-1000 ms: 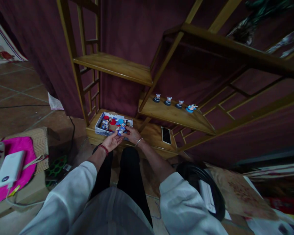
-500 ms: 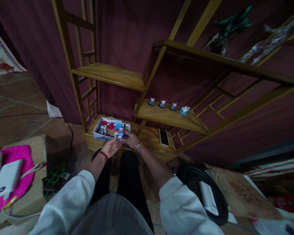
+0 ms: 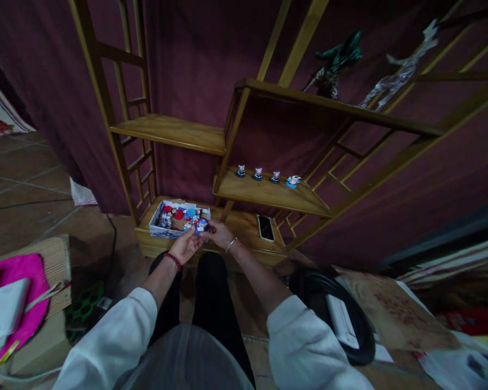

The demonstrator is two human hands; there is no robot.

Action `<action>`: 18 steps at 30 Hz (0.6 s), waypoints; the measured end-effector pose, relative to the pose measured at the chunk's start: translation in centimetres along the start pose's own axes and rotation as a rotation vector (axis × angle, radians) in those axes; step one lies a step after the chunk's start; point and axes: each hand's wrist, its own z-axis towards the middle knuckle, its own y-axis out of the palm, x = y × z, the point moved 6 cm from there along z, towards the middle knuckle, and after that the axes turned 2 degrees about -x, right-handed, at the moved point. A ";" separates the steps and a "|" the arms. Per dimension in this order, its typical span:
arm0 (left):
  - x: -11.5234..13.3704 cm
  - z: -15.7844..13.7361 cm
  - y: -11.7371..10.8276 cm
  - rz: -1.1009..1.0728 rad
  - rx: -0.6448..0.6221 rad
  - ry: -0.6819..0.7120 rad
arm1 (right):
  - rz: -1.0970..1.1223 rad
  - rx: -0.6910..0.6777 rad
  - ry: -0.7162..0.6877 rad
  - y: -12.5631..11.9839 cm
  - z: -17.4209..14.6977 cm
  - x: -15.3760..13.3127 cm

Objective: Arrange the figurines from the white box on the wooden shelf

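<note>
A small blue-purple figurine is held up just in front of an open box. My right hand pinches it from the right side. From below and the left, my left hand supports it, with the thumb and fingertips against it. Inside the box lie several more little figurines, among them one with a red top and one with a round light-blue part. The box rests on the low board of a wooden shelf unit.
Several small figurines stand in a row on the middle shelf. A phone lies on the low board. Higher up are a green statuette and a clear one. A white power bank sits at left, a black coil at right.
My view has shifted, so the shelf appears further left and slightly lower. Both hands keep the figurine, which has come a little to the right of its place over the box.
</note>
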 end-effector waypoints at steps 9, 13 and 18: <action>-0.5 -0.4 1.6 0.036 -0.023 -0.007 | 0.041 0.002 0.027 -1.3 -1.1 -1.0; -0.5 -0.7 2.4 0.056 -0.041 0.001 | 0.029 0.022 0.018 -1.8 -1.6 -1.5; -0.7 -0.8 3.1 0.125 -0.025 0.011 | 0.015 0.071 0.014 -2.7 -2.0 -1.9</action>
